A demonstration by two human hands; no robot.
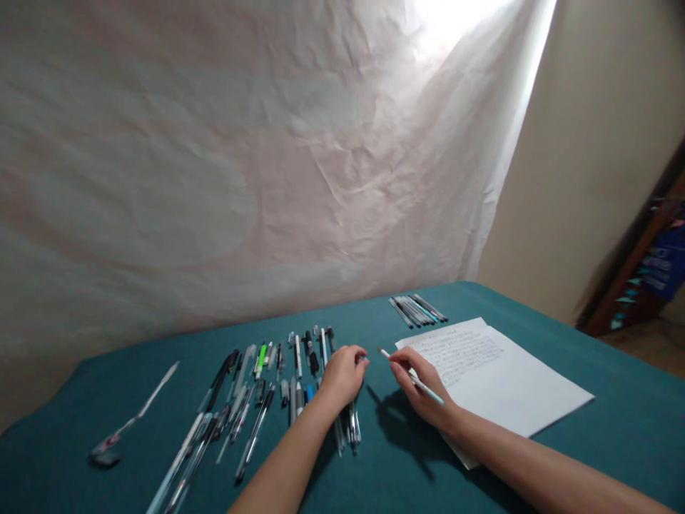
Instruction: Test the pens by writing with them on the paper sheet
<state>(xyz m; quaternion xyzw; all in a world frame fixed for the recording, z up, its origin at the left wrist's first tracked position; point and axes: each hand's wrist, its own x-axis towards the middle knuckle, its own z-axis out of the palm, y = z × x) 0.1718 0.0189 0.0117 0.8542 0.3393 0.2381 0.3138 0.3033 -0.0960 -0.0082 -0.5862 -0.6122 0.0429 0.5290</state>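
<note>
My right hand (420, 382) is closed around a slim white and pale-blue pen (427, 389), its tip pointing left towards my other hand. Beside it, my left hand (343, 375) is pinched, with something small and pale at the fingertips that I cannot make out. A gap separates that hand from the pen's tip. Under and around my left forearm lie several loose pens (257, 435) and pen caps (285, 389). Close to my right hand are white paper sheets (535, 378), the upper left part covered in handwriting.
A neat row of pens or refills (417, 310) lies at the back of the green-covered table (374, 492). A bright green highlighter (260, 360) is among the left-hand pens. Far left rests a thin white strip with a dark end (142, 414). A pale cloth (240, 178) hangs behind.
</note>
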